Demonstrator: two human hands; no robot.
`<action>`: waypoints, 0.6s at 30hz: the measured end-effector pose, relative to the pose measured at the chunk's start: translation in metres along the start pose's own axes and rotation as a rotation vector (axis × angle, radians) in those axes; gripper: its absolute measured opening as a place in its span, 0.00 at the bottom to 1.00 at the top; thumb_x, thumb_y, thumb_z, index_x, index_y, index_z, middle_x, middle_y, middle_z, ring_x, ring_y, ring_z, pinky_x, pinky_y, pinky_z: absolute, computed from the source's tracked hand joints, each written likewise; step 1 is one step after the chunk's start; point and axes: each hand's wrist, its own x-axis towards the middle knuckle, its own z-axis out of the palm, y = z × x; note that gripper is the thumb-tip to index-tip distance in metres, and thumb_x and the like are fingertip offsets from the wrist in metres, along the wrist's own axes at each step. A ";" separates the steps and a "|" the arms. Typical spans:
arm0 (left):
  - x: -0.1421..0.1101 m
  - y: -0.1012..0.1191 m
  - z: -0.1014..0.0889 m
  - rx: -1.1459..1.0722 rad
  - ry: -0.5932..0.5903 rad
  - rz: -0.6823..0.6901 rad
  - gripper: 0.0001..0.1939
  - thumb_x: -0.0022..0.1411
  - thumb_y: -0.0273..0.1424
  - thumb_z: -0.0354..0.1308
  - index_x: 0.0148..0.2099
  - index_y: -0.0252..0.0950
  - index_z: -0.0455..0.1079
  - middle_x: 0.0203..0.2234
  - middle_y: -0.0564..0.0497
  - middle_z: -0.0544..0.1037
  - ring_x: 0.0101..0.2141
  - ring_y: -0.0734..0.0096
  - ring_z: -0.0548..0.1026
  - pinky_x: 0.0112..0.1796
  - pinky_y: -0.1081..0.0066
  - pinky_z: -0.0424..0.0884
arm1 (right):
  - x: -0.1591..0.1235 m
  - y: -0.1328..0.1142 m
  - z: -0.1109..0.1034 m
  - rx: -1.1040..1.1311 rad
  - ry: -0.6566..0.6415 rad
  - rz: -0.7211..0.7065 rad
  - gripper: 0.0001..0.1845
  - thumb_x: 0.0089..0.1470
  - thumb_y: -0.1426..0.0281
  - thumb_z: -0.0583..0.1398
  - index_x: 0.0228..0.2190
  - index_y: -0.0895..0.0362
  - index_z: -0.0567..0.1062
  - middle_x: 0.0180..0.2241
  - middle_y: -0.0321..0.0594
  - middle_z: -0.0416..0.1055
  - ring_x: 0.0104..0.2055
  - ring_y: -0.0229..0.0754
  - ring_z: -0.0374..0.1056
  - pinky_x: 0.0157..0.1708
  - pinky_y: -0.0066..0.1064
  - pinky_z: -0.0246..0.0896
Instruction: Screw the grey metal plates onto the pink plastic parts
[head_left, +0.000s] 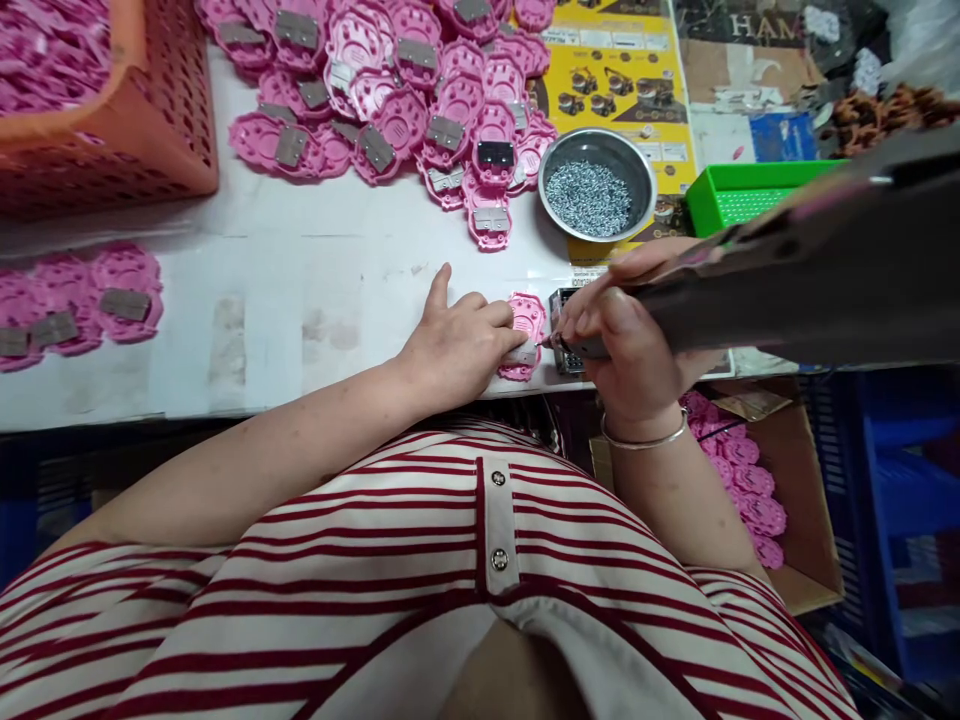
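Note:
My left hand [457, 335] presses down on a pink paw-shaped plastic part [526, 318] at the near edge of the white table [300, 290], fingers curled over its grey insert, index finger stretched out. My right hand [630, 340] is wrapped round a dark electric screwdriver [795, 270] whose tip meets the part's right side. A small grey block [562, 300] sits just behind the tip. A metal bowl of small screws [596, 185] stands a little beyond my right hand.
A heap of pink parts with grey inserts [405, 90] fills the back of the table. An orange basket [142, 110] holds more at far left, with a few parts [82, 300] below it. A green tray [750, 190] is right; a cardboard box of pink parts [750, 490] sits below the table.

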 end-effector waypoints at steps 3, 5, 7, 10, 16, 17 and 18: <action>-0.001 -0.002 0.002 -0.001 0.014 0.002 0.13 0.65 0.24 0.58 0.46 0.44 0.80 0.40 0.50 0.79 0.43 0.56 0.75 0.61 0.23 0.46 | 0.008 -0.019 -0.008 0.045 0.192 -0.177 0.17 0.53 0.50 0.63 0.41 0.44 0.71 0.23 0.28 0.62 0.15 0.31 0.53 0.14 0.30 0.53; -0.003 -0.002 0.004 0.002 0.029 0.012 0.14 0.65 0.23 0.58 0.47 0.44 0.80 0.40 0.50 0.79 0.42 0.56 0.75 0.61 0.23 0.47 | 0.013 -0.027 -0.016 0.007 0.318 -0.242 0.14 0.53 0.53 0.64 0.38 0.46 0.72 0.25 0.30 0.63 0.15 0.29 0.51 0.14 0.29 0.53; -0.004 -0.003 0.005 0.004 0.043 0.021 0.14 0.64 0.23 0.59 0.47 0.44 0.80 0.39 0.49 0.79 0.42 0.56 0.75 0.60 0.23 0.48 | 0.014 -0.027 -0.026 -0.060 0.405 -0.253 0.14 0.53 0.54 0.65 0.35 0.49 0.72 0.29 0.33 0.65 0.17 0.29 0.53 0.16 0.30 0.55; -0.006 -0.003 0.006 -0.002 0.058 0.025 0.14 0.64 0.23 0.59 0.47 0.43 0.81 0.39 0.49 0.79 0.41 0.56 0.75 0.60 0.23 0.49 | 0.009 -0.015 -0.039 -0.103 0.443 -0.257 0.14 0.54 0.56 0.64 0.38 0.50 0.72 0.38 0.37 0.67 0.20 0.28 0.55 0.19 0.32 0.57; -0.007 -0.004 0.006 0.000 0.064 0.022 0.15 0.64 0.23 0.58 0.48 0.43 0.80 0.39 0.48 0.79 0.41 0.56 0.75 0.61 0.24 0.48 | 0.003 0.009 -0.047 -0.102 0.431 -0.260 0.14 0.58 0.57 0.60 0.42 0.50 0.68 0.38 0.36 0.66 0.20 0.27 0.53 0.24 0.34 0.61; -0.007 -0.004 0.006 0.001 0.064 0.022 0.14 0.64 0.23 0.59 0.48 0.44 0.80 0.39 0.48 0.79 0.41 0.56 0.75 0.61 0.24 0.48 | 0.004 0.010 -0.047 -0.097 0.429 -0.255 0.15 0.57 0.56 0.60 0.42 0.50 0.68 0.36 0.35 0.65 0.19 0.27 0.52 0.22 0.32 0.59; -0.007 -0.004 0.006 0.000 0.066 0.022 0.14 0.65 0.24 0.59 0.48 0.44 0.80 0.39 0.48 0.79 0.41 0.56 0.75 0.60 0.24 0.48 | 0.005 0.011 -0.048 -0.097 0.428 -0.246 0.16 0.56 0.55 0.60 0.42 0.50 0.68 0.35 0.34 0.66 0.19 0.26 0.52 0.20 0.31 0.57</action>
